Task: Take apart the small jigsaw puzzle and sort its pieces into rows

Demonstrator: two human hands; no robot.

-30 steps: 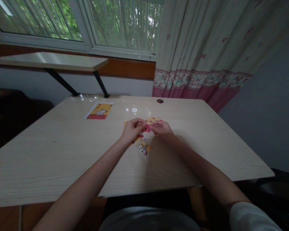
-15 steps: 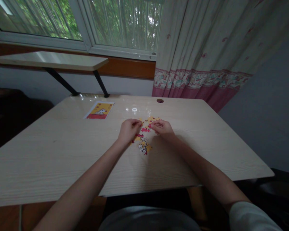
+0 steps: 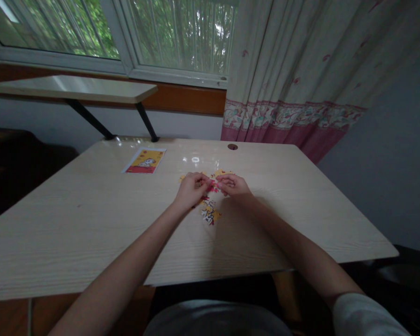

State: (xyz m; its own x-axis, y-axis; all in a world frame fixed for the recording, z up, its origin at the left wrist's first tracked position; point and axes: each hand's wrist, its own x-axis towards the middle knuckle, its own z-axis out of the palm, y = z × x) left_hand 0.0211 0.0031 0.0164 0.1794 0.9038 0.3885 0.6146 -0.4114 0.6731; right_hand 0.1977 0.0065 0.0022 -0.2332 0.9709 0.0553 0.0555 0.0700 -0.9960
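Jigsaw puzzle pieces in yellow, red and white lie in a loose group at the middle of the table. My left hand (image 3: 192,190) is closed, its thumb and fingertips pinched at a red puzzle piece (image 3: 213,184). From the other side my right hand (image 3: 235,187) grips at the same red spot with its thumb and forefinger. Whether one piece or two joined lie between the fingertips, I cannot tell. Below the hands are white and yellow pieces (image 3: 209,213); beyond them are yellow pieces (image 3: 224,172). My left hand hides part of the group.
A picture card (image 3: 147,161) with a spotted animal on yellow and red lies at the back left of the wooden table (image 3: 101,224). A raised shelf (image 3: 91,87) stands behind it on dark legs. A round cable hole (image 3: 233,146) is near the back edge, before the curtain (image 3: 283,114).
My left hand has moved slightly right, and its fingertips now meet the red piece by my right hand. Yellow pieces left of my left hand have come into view.
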